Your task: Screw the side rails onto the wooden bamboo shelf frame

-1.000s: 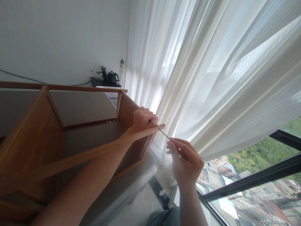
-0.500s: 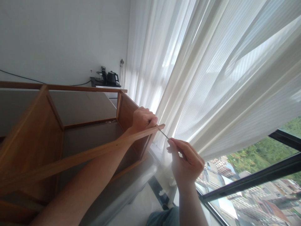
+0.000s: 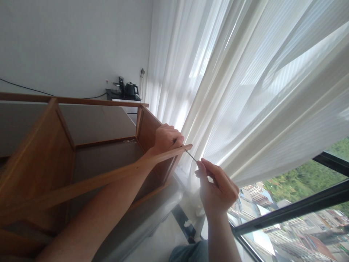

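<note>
A brown wooden furniture frame (image 3: 109, 178) with upright panels fills the left side. My left arm reaches over its front rail, and my left hand (image 3: 167, 139) is closed around the top of the end panel (image 3: 150, 128), near the rail's end. My right hand (image 3: 218, 185) pinches a thin metal tool shaft (image 3: 191, 155) between thumb and fingers. The shaft's tip meets the outer side of the rail close to its end. Whatever handle or bend the tool has is hidden in my fingers.
White sheer curtains (image 3: 223, 94) hang right behind the hands. An open window frame (image 3: 294, 207) is at lower right, with buildings far below. A black kettle (image 3: 131, 89) stands on a small cabinet by the wall. A grey padded surface (image 3: 152, 207) lies under the frame.
The view has shifted very slightly. Both hands keep their places, with the tool tip still at the rail's end; the right-hand fingers have moved only a little.
</note>
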Demonstrator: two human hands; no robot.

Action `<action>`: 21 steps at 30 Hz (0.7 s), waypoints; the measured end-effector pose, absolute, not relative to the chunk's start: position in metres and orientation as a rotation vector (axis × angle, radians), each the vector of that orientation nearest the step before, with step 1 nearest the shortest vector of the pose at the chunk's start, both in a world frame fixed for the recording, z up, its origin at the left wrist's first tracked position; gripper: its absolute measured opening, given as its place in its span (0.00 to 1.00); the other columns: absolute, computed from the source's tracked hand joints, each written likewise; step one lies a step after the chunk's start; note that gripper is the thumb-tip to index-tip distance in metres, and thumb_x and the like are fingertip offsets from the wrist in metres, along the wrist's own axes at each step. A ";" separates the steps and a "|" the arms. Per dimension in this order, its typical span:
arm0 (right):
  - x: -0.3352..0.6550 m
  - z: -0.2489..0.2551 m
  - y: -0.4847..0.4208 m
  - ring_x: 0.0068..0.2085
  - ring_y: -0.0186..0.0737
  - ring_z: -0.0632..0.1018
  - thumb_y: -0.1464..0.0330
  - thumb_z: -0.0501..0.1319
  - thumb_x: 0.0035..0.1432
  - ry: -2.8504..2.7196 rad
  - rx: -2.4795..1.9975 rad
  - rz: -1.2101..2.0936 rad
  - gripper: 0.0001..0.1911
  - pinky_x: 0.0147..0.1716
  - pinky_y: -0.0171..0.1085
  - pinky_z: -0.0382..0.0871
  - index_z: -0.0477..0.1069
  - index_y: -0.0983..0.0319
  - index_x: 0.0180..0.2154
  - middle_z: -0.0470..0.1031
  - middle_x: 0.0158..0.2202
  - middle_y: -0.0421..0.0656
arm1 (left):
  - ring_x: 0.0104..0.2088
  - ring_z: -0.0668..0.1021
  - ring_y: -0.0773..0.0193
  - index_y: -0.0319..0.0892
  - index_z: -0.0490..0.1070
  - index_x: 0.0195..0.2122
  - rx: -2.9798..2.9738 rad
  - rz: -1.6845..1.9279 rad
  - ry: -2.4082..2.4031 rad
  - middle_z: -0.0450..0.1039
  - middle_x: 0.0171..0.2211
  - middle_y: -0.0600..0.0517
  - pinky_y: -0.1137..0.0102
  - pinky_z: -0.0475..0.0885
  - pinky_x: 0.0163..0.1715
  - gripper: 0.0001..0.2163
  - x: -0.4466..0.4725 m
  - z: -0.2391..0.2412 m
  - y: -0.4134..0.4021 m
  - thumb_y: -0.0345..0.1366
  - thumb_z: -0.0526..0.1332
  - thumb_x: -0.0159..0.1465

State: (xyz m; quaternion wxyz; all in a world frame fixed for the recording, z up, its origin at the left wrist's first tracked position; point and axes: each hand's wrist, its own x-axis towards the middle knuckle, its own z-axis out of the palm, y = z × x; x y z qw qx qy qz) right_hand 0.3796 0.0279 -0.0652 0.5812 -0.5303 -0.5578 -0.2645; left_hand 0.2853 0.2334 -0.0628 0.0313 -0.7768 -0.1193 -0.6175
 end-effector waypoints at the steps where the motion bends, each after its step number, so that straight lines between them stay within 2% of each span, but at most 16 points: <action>1: 0.380 -0.065 0.028 0.27 0.37 0.83 0.75 0.69 0.61 -1.309 -1.238 -0.613 0.12 0.28 0.35 0.78 0.81 0.53 0.44 0.83 0.29 0.36 | 0.20 0.63 0.66 0.44 0.58 0.14 -2.391 -1.901 -0.370 0.62 0.13 0.55 0.63 0.57 0.29 0.18 0.285 -0.063 0.233 0.34 0.53 0.61; 21: 0.383 -0.067 0.023 0.29 0.34 0.82 0.75 0.69 0.60 -1.351 -1.268 -0.544 0.13 0.29 0.35 0.78 0.81 0.54 0.45 0.82 0.36 0.38 | 0.19 0.62 0.67 0.43 0.56 0.13 -2.377 -1.924 -0.395 0.60 0.13 0.56 0.63 0.57 0.28 0.18 0.286 -0.062 0.232 0.33 0.53 0.61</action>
